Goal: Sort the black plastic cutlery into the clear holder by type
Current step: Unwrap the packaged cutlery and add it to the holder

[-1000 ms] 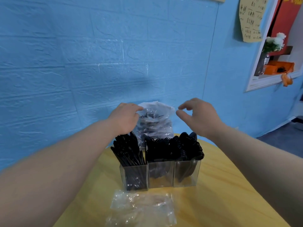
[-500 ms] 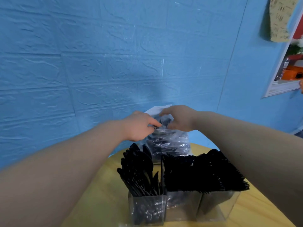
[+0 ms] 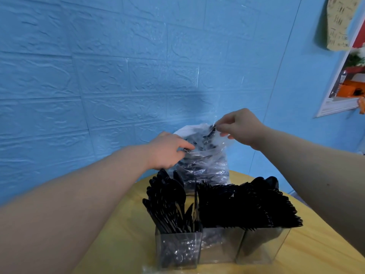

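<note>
Both hands pinch the mouth of a crinkled clear plastic bag [image 3: 205,167] of black cutlery: left hand [image 3: 167,150], right hand [image 3: 240,126], behind the full three-compartment clear holder [image 3: 217,248] on the yellow tabletop [image 3: 316,254].

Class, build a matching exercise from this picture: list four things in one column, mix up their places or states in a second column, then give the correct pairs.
Things
1. left hand
2. right hand
3. clear holder
4. plastic bag

Places or states
A. stands behind the holder, near the blue wall
B. pinches the bag's raised top edge
C. stands on the yellow table, packed with black cutlery
D. grips the bag's near-left rim

Pairs: 1-D, 2-B, 3-C, 4-A
</note>
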